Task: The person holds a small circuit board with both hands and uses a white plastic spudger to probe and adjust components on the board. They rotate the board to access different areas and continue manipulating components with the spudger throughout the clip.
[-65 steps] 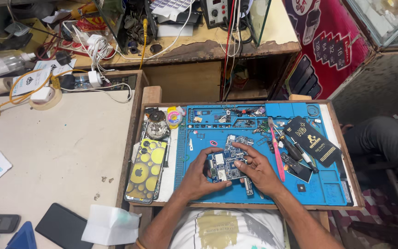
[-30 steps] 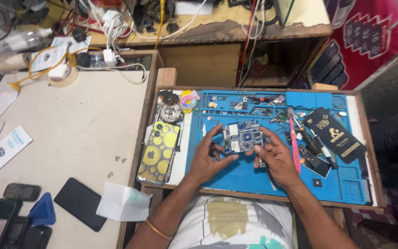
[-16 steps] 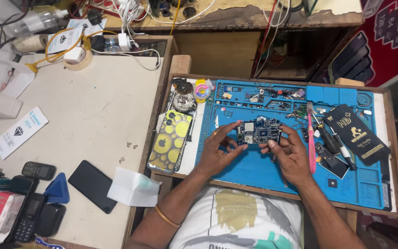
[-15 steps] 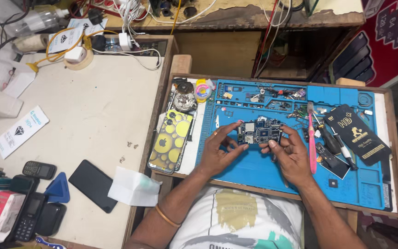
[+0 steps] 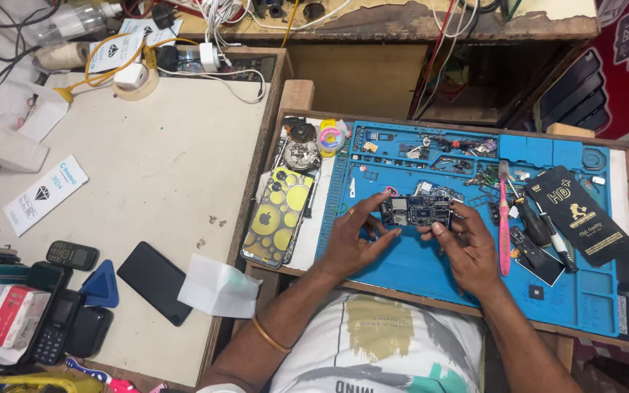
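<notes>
Table [image 5: 147,189]: pale top at the left, carrying a black smartphone [image 5: 154,282] lying flat, a folded white tissue [image 5: 218,288] at its right edge, and small keypad phones [image 5: 71,255] near the left border.
Wooden tray [image 5: 624,342]: sits right of the table, lined with a blue repair mat [image 5: 416,269].
Phone case [image 5: 280,216]: yellow-spotted, lying flat on the tray just left of the mat.
Black packet [image 5: 578,213]: flat on the mat's right part.
Left hand [image 5: 351,236]: fingers pinch the left end of the circuit board.
Right hand [image 5: 467,247]: fingers pinch the board's right end.
Circuit board [image 5: 416,212]: dark phone board held level between both hands, above the mat's middle.
Pink toothbrush [image 5: 504,222]: lies on the mat just right of the right hand.
</notes>
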